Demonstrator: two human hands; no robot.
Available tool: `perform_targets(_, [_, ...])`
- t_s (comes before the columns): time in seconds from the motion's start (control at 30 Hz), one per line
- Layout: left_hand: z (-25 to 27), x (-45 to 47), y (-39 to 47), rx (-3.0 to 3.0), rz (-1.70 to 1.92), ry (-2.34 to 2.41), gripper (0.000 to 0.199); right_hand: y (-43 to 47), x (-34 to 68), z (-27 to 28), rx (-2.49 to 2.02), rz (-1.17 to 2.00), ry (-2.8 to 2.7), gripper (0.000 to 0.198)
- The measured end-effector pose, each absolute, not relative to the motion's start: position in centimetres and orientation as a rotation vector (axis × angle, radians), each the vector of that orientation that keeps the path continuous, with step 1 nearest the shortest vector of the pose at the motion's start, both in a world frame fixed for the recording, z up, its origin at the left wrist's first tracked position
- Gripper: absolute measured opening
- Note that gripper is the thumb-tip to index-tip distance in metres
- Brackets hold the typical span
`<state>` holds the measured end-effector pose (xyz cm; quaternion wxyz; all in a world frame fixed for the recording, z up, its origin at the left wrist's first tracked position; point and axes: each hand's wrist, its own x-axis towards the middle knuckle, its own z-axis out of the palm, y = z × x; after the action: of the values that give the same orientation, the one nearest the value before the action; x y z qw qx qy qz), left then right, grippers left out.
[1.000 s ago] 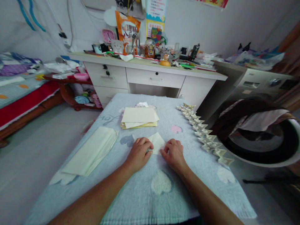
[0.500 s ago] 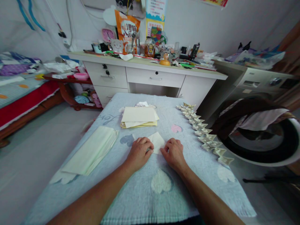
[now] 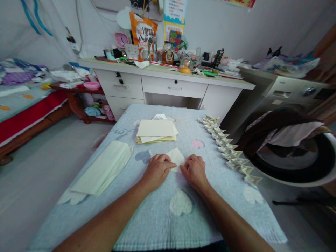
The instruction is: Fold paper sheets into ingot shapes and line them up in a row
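Observation:
A small piece of cream folded paper [image 3: 176, 156] lies on the cloth-covered table between my hands, its pointed corner facing away from me. My left hand [image 3: 159, 169] grips its left side, thumb stretched across the near edge and the other fingers curled. At its right edge, my right hand [image 3: 194, 169] is closed with thumb and fingers pinching the paper. Beyond them sits a stack of cream paper sheets [image 3: 156, 128]. A bundle of long pale folded paper [image 3: 103, 169] rests to the left. Along the right side runs a row of folded paper pieces [image 3: 224, 141] with pointed ends.
The table is covered by a light blue cloth [image 3: 147, 224] with heart shapes. Behind it stands a white desk [image 3: 173, 85] crowded with jars, a clock and a snack bag. A washing machine [image 3: 288, 91] with its door open is at right, a bed [image 3: 26, 101] at left.
My left thumb has stretched out to the right across the paper's near edge. The right hand and the paper stay nearly where they were.

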<state>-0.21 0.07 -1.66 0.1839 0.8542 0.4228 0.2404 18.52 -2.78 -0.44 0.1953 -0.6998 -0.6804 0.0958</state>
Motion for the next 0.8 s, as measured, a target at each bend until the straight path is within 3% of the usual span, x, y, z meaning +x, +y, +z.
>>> perform_targets(0.47, [-1.38,-0.04,0.02,2.388,0.660,1.234,0.029,-2.86,18.34,-0.52,-1.987,0.234,-1.930,0.022])
perform_targets(0.63, [-1.18,0.01,-0.01,2.401,0.648,1.234,0.032,-3.22,18.25,-0.42,-1.926,0.171,-1.942,0.010])
perform_targets(0.8, [-1.15,0.05,0.04,2.397,0.651,1.231,0.031,-3.39,18.11,-0.44,-1.817,0.140,-1.997,0.020])
